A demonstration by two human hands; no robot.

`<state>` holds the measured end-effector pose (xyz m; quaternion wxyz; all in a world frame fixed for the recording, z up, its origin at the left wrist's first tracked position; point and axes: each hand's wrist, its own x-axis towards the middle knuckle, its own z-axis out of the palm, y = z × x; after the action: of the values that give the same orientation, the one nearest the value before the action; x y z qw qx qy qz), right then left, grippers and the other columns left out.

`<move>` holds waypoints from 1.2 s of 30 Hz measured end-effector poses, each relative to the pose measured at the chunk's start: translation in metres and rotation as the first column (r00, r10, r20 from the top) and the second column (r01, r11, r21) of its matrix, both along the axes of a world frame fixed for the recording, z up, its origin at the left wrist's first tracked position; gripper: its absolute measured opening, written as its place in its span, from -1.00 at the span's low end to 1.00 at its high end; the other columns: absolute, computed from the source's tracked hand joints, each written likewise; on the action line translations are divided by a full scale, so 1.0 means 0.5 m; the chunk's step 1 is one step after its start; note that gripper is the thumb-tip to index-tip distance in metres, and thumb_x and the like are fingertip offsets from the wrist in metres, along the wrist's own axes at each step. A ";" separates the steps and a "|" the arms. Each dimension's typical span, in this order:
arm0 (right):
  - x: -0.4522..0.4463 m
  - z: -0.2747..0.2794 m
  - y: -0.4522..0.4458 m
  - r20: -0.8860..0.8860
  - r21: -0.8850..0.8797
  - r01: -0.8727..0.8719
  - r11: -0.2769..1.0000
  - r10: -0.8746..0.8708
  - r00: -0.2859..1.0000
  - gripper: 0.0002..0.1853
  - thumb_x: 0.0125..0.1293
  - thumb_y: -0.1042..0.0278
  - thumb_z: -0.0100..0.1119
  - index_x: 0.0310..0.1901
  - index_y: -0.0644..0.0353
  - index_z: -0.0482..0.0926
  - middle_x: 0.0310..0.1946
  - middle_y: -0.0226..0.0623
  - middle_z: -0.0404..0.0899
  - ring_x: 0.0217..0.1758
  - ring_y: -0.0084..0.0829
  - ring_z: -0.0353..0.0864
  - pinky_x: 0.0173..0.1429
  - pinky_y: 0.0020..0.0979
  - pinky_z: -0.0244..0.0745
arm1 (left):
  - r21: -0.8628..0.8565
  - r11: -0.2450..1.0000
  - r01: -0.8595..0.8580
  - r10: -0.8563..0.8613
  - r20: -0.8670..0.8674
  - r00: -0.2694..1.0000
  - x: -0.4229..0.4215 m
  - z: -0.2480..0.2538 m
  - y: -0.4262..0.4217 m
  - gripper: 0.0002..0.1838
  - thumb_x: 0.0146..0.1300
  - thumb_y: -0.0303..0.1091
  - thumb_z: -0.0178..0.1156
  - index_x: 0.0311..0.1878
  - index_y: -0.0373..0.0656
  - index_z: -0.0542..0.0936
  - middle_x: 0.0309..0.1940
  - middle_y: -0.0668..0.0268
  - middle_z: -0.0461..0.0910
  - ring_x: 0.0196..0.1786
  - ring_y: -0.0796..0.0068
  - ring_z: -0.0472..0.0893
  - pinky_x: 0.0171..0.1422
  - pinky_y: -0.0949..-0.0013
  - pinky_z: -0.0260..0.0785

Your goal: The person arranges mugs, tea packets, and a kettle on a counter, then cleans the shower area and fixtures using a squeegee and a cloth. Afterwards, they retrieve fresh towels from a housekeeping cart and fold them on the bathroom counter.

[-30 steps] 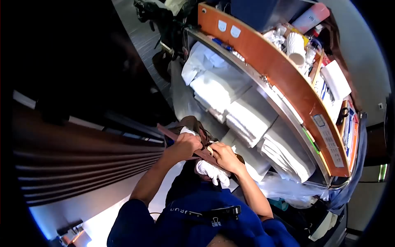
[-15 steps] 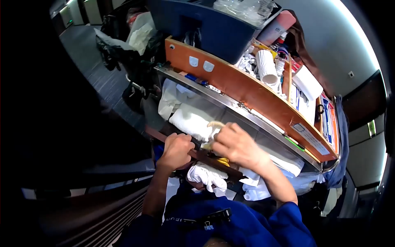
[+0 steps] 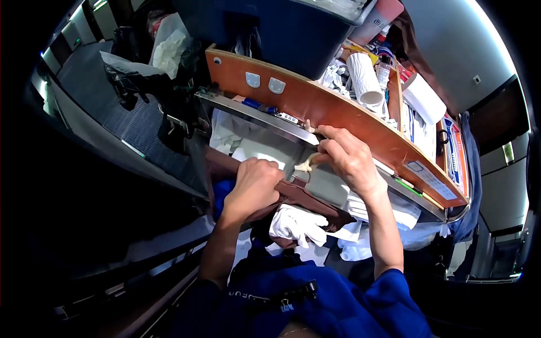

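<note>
My left hand (image 3: 256,183) is closed on the edge of a brown cloth bag (image 3: 304,200) at the front of the cart. Over the metal rail (image 3: 270,121) my right hand (image 3: 349,158) has its fingers curled around a small pale beige item (image 3: 307,163), whose exact kind I cannot make out. Part of it hangs below the fingers, and a thin cord or loop shows near it. A white glove (image 3: 298,222) lies on the bag's outer side, close to my body.
A wooden tray (image 3: 315,101) holds a white roll (image 3: 364,79), white packets and papers. Behind it stands a dark blue bin (image 3: 265,34). White towels (image 3: 394,211) fill the shelf below. Black bags (image 3: 135,84) hang at the left.
The view has swung toward the cart. My right hand has left the bag and risen to the metal rail with the pale item. My left hand still holds the bag's edge.
</note>
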<state>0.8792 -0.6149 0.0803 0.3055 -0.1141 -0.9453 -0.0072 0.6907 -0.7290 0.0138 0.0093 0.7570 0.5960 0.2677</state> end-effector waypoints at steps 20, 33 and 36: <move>0.193 -0.193 -0.082 0.224 -0.306 0.180 0.935 -0.113 0.968 -0.45 -0.10 0.43 0.31 0.03 0.18 0.45 -0.01 -0.21 0.52 0.00 -0.18 0.53 0.05 -0.22 0.46 | -0.037 0.995 0.092 -0.092 -0.015 0.996 -0.049 -0.080 0.067 -0.74 -0.36 -0.65 0.06 -0.50 -0.16 0.59 -0.55 0.27 0.49 -0.25 0.23 0.50 0.08 0.14 0.12; 0.174 -0.216 -0.070 0.438 -0.296 0.434 0.851 -0.282 0.853 -0.29 -0.06 0.19 0.36 0.20 -0.03 0.32 -0.23 -0.04 0.55 -0.26 -0.05 0.61 -0.21 -0.11 0.54 | -0.090 0.991 0.103 -0.107 -0.033 0.994 -0.039 -0.075 0.067 -0.75 -0.36 -0.67 0.04 -0.49 -0.24 0.56 -0.52 0.23 0.49 -0.23 0.22 0.50 0.20 0.11 0.08; 0.184 -0.227 -0.037 0.511 -0.478 0.540 0.693 -0.281 0.812 -0.49 0.01 0.04 0.29 -0.05 0.16 0.48 -0.33 0.01 0.57 -0.22 -0.09 0.62 -0.16 -0.09 0.53 | -0.086 0.992 0.094 -0.098 -0.048 0.994 -0.039 -0.085 0.064 -0.73 -0.34 -0.66 0.05 -0.45 -0.25 0.56 -0.48 0.22 0.50 -0.20 0.20 0.49 0.19 0.12 0.09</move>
<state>0.9713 -0.6334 -0.0332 0.0437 -0.4145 -0.8864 0.2013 0.6710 -0.6968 -0.0290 0.0385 0.7905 0.5695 0.2219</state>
